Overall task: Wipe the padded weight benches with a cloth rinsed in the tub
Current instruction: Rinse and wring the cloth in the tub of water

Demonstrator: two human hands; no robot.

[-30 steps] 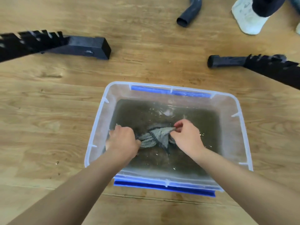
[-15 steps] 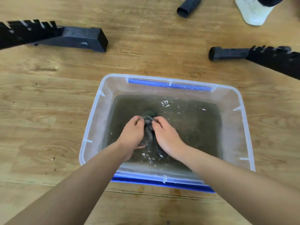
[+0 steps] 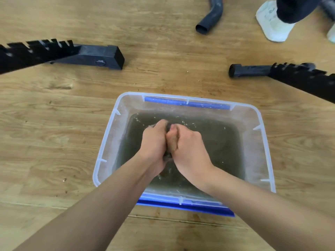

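Both grips are clenched side by side on the wadded dark cloth [image 3: 168, 127], the left hand [image 3: 154, 142] touching the right hand [image 3: 188, 147], with only slivers of fabric showing between them. The wooden floor [image 3: 54, 124] carries the clear tub [image 3: 263, 134] of murky water [image 3: 217, 142] at centre, hands inside. A notched black frame [image 3: 101, 57] lies at ten o'clock, a second frame [image 3: 253, 70] at two, a grey pipe [image 3: 211, 17] at twelve, a white shoe [image 3: 272, 22] at one.

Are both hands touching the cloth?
Touching. The head view shows the left hand and right hand squeezed around the cloth in the tub.
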